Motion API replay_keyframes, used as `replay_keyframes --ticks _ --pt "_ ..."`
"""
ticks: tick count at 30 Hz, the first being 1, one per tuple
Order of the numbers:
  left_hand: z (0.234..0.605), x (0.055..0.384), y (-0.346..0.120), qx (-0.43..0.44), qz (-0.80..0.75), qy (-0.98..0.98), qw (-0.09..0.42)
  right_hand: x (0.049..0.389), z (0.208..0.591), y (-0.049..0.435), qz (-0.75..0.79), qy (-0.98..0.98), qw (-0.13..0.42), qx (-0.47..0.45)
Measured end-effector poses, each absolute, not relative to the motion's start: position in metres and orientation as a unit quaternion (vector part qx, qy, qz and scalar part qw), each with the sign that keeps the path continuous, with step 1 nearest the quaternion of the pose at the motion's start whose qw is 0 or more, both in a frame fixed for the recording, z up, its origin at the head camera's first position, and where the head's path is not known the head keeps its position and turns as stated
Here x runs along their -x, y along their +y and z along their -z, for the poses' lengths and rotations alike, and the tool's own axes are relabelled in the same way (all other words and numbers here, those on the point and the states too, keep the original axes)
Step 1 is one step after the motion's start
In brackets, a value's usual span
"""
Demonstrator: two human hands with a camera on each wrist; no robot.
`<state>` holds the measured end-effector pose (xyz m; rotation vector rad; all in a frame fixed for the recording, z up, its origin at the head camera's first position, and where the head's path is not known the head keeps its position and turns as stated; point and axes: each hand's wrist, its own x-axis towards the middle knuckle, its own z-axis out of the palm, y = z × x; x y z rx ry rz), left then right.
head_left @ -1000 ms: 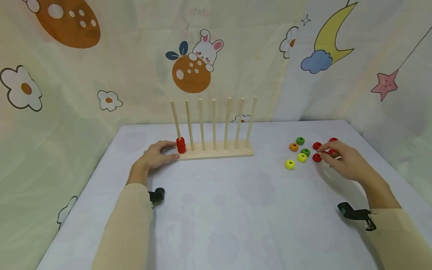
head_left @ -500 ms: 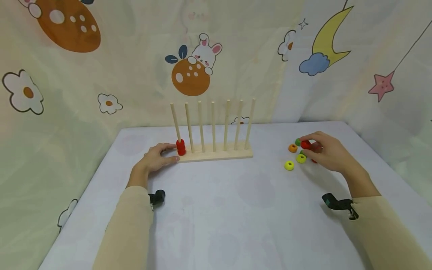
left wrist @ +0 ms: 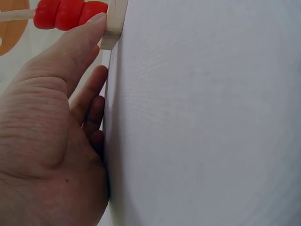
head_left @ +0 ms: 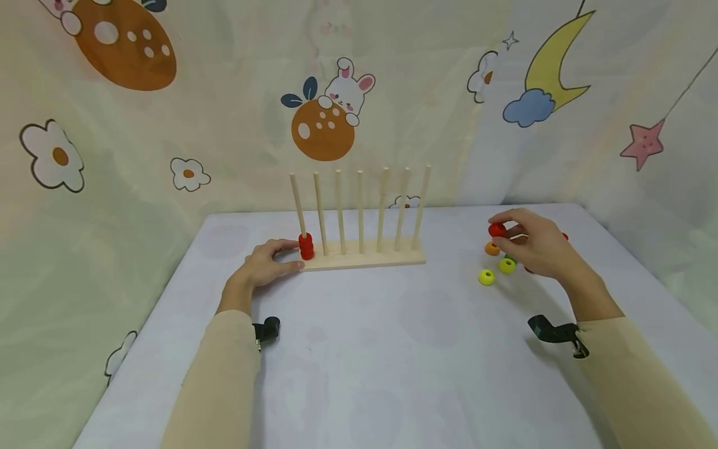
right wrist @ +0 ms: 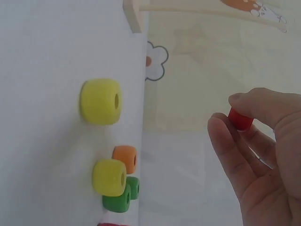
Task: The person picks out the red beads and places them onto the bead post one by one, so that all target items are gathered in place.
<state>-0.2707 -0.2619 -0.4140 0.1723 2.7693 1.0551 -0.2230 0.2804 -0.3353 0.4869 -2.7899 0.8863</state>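
Note:
A wooden peg rack [head_left: 364, 260] with several upright pegs stands toward the table's back. Three red beads [left wrist: 70, 14] are stacked on its leftmost peg. My left hand [head_left: 263, 263] holds the rack's left end, thumb at the front of the base and index finger behind, close to those beads. Over on the right, my right hand [head_left: 541, 244] pinches a red bead [right wrist: 240, 118] between thumb and fingers, lifted above the table. Beneath it lie two yellow beads [head_left: 486, 277], an orange bead [head_left: 492, 249] and green beads [right wrist: 116, 199], the green ones partly hidden in the head view.
Another red bead [head_left: 564, 236] shows behind my right hand, and more red is partly covered by it. A white cloth covers the table [head_left: 370, 362]. A printed curtain [head_left: 241, 112] hangs right behind the table's back edge.
My right hand has picked a red bead from the group, raised it and carried it left, over the orange and green beads. The left hand has stayed at the rack's end.

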Motion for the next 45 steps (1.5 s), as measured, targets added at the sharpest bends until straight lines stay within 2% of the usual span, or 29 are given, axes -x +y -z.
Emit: replay_keyframes --ticks 5,13,29,37,45 --pt "0.409 0.271 -0.263 -0.060 -0.351 0.931 0.082 0.226 0.330 0.270 -0.301 -0.931 0.101 -0.178" --pt "0.407 0.272 -0.264 -0.064 -0.352 0.930 0.082 0.231 0.328 0.250 -0.336 -0.920 0.080 -0.185" --pt "0.409 0.271 -0.257 -0.055 -0.359 0.928 0.086 0.247 0.323 0.223 -0.307 -0.910 0.134 -0.244" --pt "0.411 0.272 -0.258 -0.050 -0.357 0.929 0.085 0.250 0.319 0.207 -0.344 -0.900 0.132 -0.231" --pt "0.414 0.271 -0.261 -0.048 -0.357 0.929 0.090 0.254 0.319 0.190 -0.359 -0.877 0.139 -0.288"
